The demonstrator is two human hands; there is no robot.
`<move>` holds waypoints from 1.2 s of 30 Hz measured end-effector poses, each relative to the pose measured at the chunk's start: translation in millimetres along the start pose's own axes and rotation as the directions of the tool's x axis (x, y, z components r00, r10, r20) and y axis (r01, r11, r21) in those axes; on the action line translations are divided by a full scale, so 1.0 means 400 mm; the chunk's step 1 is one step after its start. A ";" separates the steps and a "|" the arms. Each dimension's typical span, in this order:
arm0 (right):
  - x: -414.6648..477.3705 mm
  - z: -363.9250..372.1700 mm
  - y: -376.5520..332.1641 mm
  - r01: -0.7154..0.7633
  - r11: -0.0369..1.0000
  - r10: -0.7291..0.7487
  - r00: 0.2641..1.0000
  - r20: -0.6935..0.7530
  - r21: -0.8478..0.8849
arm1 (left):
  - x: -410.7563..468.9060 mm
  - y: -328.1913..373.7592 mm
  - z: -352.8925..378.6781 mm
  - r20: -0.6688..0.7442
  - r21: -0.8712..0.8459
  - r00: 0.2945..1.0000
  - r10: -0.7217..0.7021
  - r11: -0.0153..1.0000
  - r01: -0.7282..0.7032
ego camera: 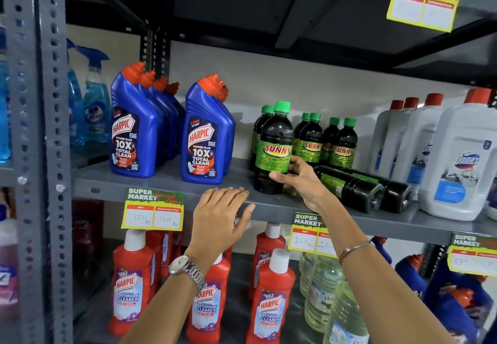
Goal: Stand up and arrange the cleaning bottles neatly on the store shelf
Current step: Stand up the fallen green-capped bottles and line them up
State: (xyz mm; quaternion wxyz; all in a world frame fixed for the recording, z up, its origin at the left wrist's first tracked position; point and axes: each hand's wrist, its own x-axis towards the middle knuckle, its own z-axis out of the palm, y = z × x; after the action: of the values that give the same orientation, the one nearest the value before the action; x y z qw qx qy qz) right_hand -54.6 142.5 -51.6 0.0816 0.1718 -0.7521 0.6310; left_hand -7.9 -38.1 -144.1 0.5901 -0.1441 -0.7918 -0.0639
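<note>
My right hand [297, 179] grips an upright Sunny bottle [274, 147]; left hand [220, 217], open, steadies the shelf [161, 182]; I square it with the Sunny row [325, 142] behind.

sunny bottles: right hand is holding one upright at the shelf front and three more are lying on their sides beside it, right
Not quite: the head view shows two lying bottles, not three. The right hand does hold an upright Sunny bottle at the shelf front.

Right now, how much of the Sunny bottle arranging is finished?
Done: several Sunny bottles stand upright at the back. In hand: the right hand grips an upright Sunny bottle at the front; the left hand rests on the shelf edge. Left: two bottles lying down.
</note>
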 end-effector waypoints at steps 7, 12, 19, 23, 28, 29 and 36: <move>-0.004 0.007 -0.008 -0.004 1.000 0.004 1.000 -0.009 -0.025 | 0.003 -0.004 -0.009 -0.004 -0.029 1.000 0.002 1.000 -0.002; -0.072 -0.052 -0.023 0.235 0.809 -0.397 0.894 -0.207 -0.538 | 0.000 0.022 -0.003 -0.063 -0.034 0.997 -0.049 0.998 0.047; -0.092 -0.266 -0.025 -0.126 0.252 -0.221 0.958 -0.184 -0.960 | 0.041 0.227 0.065 0.009 -0.150 0.998 0.056 0.987 -0.054; -0.070 -0.291 -0.035 -0.058 0.213 -0.187 0.977 -0.099 -0.975 | 0.044 0.248 0.091 0.007 -0.071 1.000 0.017 0.997 -0.017; -0.039 -0.298 -0.076 -0.020 0.200 -0.034 0.999 -0.027 -0.980 | 0.044 0.248 0.104 -0.030 0.005 0.999 0.037 0.999 -0.037; -0.034 -0.295 -0.080 -0.015 0.187 -0.021 1.000 -0.019 -0.982 | 0.044 0.251 0.103 -0.035 0.000 0.999 0.028 1.000 -0.028; -0.031 -0.295 -0.043 -0.015 0.338 -0.124 0.990 -0.060 -0.941 | 0.049 0.263 0.085 -0.042 -0.017 0.999 0.012 1.000 -0.013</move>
State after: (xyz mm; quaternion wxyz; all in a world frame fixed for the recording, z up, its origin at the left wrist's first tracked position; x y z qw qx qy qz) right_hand -47.9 257.4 -17.7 0.2318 0.0804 -0.9652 0.0902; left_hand -12.4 74.0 -142.9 0.6056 -0.1528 -0.7778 -0.0699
